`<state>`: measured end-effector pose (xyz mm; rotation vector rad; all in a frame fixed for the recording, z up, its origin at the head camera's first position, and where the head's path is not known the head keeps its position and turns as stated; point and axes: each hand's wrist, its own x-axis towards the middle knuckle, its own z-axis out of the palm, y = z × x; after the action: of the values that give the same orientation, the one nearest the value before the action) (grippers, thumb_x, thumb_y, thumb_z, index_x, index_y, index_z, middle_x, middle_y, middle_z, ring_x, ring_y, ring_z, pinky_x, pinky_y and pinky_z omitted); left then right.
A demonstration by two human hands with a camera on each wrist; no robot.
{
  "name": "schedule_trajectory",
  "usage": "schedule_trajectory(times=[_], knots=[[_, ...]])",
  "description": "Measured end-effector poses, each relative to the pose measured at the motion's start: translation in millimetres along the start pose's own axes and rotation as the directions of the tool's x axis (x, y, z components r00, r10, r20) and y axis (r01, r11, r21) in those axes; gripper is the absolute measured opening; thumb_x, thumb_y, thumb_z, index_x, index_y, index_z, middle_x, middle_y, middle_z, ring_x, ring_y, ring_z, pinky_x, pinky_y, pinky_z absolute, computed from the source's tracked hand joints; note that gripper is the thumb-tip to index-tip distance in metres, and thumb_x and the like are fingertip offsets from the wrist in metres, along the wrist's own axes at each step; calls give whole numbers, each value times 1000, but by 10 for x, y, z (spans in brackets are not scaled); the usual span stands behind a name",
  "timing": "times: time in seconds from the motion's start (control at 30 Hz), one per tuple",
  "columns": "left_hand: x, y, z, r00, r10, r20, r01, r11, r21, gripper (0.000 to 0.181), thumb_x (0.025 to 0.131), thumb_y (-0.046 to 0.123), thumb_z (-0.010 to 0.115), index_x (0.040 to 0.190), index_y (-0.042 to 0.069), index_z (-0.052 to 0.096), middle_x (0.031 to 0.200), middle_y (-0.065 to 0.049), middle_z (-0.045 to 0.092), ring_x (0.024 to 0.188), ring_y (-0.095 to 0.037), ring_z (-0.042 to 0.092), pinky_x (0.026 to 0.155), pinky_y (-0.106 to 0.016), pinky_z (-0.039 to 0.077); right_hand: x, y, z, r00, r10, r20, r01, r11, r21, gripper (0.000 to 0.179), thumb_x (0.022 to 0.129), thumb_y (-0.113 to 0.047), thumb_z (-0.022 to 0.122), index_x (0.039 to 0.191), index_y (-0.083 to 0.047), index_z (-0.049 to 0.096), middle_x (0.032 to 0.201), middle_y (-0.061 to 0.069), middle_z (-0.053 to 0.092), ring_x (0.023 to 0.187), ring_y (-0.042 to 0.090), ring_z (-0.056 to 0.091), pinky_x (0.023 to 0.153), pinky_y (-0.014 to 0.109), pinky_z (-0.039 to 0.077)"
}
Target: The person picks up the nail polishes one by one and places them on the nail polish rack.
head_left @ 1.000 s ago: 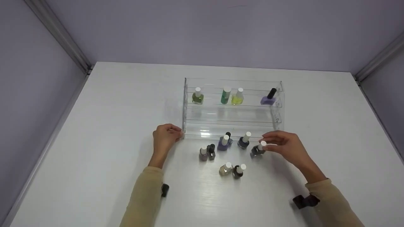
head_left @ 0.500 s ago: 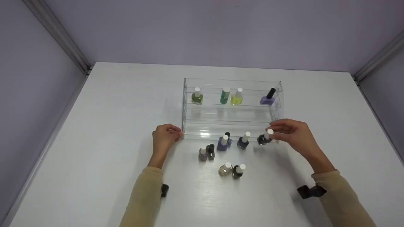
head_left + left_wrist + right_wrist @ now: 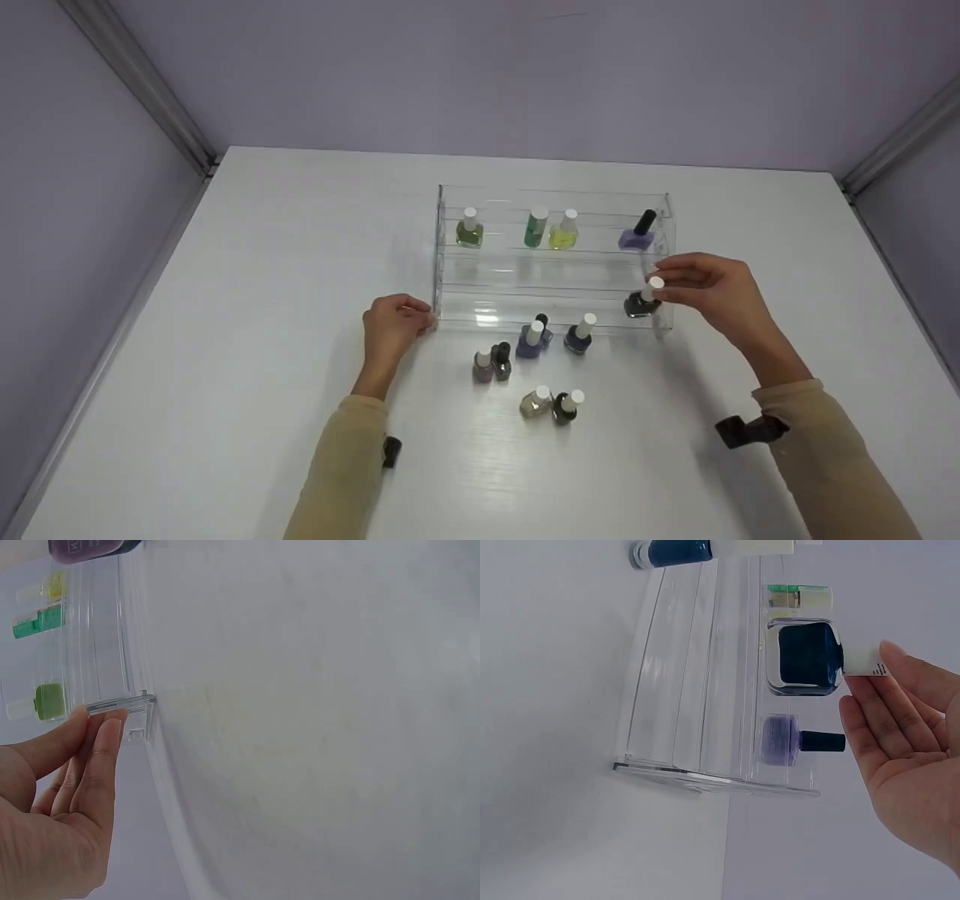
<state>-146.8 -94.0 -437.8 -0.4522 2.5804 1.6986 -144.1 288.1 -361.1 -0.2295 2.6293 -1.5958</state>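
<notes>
By its white cap, my right hand [image 3: 716,292] pinches a dark nail polish bottle [image 3: 806,658] between thumb and fingers. The bottle hangs over the right side of a clear acrylic rack [image 3: 555,291], above its lower steps. My left hand [image 3: 395,326] grips the front of the rack's left side panel [image 3: 124,703] with thumb and fingertips. Along the rack's upper step stand a green bottle [image 3: 469,234], a teal one [image 3: 535,227], a yellow one [image 3: 563,234] and a purple one with a black cap [image 3: 637,238].
In front of the rack stand several more polish bottles: a navy one [image 3: 578,339], a violet one [image 3: 529,341], a mauve one [image 3: 483,369], a grey one [image 3: 502,366], a cream one [image 3: 535,405] and a dark one [image 3: 565,410]. A wall [image 3: 510,82] rises behind the white table [image 3: 315,225].
My right hand has lifted the dark nail polish bottle off the table and carried it up and rightward over the rack. The left hand has stayed at the rack's side.
</notes>
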Motion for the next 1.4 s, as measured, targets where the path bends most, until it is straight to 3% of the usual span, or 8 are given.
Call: schedule_trajectory(times=[0.27, 0.53, 0.87, 1.2, 1.4], knots=[[-10, 11, -15, 1000, 18, 10, -18, 1000, -7, 5, 75, -2, 65, 75, 3, 68, 69, -10, 67, 64, -21, 65, 56, -24, 49, 104, -3, -81, 999, -16, -34, 17, 999, 51, 38, 77, -9, 73, 110, 5, 61, 93, 1, 68, 85, 10, 65, 75, 21, 50], [-10, 4, -15, 1000, 22, 11, -22, 1000, -22, 5, 76, -3, 65, 75, 2, 67, 71, -11, 68, 67, -23, 66, 58, -25, 51, 205, 9, -142, 996, -8, -91, 10, 1000, 28, 36, 77, -11, 73, 109, 1, 62, 92, -2, 68, 85, 7, 63, 75, 19, 49], [1, 12, -7, 1000, -3, 14, 3, 1000, -3, 4, 76, -1, 66, 78, 1, 68, 72, -10, 67, 65, -18, 64, 59, -24, 51, 267, 99, -158, 995, -13, -95, 20, 997, 69, 35, 79, -8, 70, 110, 5, 60, 92, -2, 68, 85, 8, 64, 74, 18, 49], [-4, 7, -13, 1000, 23, 16, -23, 1000, -13, 5, 76, -3, 66, 75, 2, 68, 72, -12, 68, 66, -22, 66, 58, -24, 51, 295, 169, -128, 994, 16, -107, -8, 997, 77, 30, 79, -8, 71, 108, -3, 63, 92, -2, 68, 83, 7, 63, 74, 17, 49], [-7, 16, -7, 1000, 8, 10, -8, 1000, -16, 5, 76, -3, 67, 75, 2, 68, 71, -11, 67, 66, -21, 65, 57, -24, 51, 296, 185, -106, 993, 19, -116, -10, 997, 80, 32, 79, -9, 70, 109, -2, 62, 92, -2, 68, 83, 8, 63, 76, 18, 49]])
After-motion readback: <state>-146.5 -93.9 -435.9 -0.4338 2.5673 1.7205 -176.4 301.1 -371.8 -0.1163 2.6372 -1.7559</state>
